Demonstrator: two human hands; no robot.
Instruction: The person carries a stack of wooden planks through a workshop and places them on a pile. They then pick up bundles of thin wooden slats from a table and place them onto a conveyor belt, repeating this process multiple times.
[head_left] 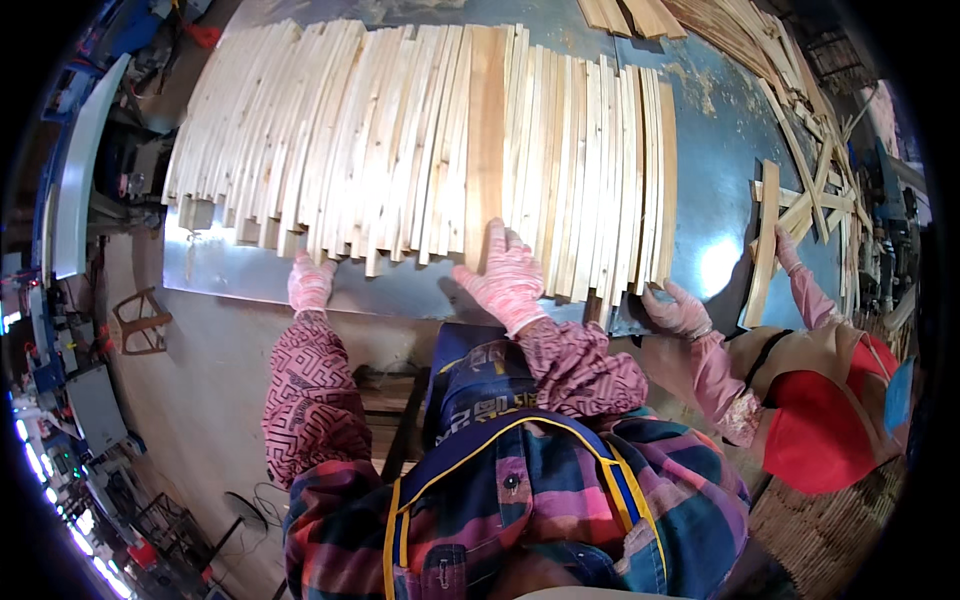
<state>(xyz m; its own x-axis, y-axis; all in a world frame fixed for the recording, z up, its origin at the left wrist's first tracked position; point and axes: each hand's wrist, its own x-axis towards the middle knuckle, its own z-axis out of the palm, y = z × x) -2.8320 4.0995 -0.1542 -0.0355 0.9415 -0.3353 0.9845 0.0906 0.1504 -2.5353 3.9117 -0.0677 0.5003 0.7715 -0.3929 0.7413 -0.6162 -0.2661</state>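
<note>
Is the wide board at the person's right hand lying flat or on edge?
Flat: the wide board shows its broad face upward between narrow strips, near end at the right hand.

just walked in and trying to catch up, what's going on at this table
A person in pink-and-white gloves has both hands at the near edge of a long row of thin wooden strips laid side by side on a metal tabletop. The left hand is at the strips' near ends; the right hand lies spread at the near end of a wider board. To the right, a co-worker in a red cap has one hand near the row's right end.
</note>
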